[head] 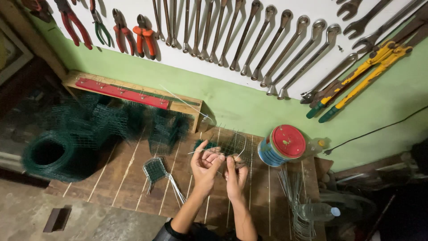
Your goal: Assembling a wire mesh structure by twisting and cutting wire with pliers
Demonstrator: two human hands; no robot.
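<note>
My left hand (206,164) and my right hand (236,172) meet over a wooden workbench (133,178). Both pinch a thin light wire (200,151) at the edge of a small piece of green wire mesh (232,143) that stands up just beyond my fingers. The wire runs left from my left fingers. A finished small green mesh square (154,170) with wire tails lies on the bench to the left of my left wrist.
A roll of green mesh (51,154) and folded mesh pieces (111,122) sit at the left. A round tin with a red lid (283,145) stands at the right, a bundle of cut wires (292,192) and a plastic bottle (317,211) below it. Pliers, spanners and bolt cutters hang on the wall.
</note>
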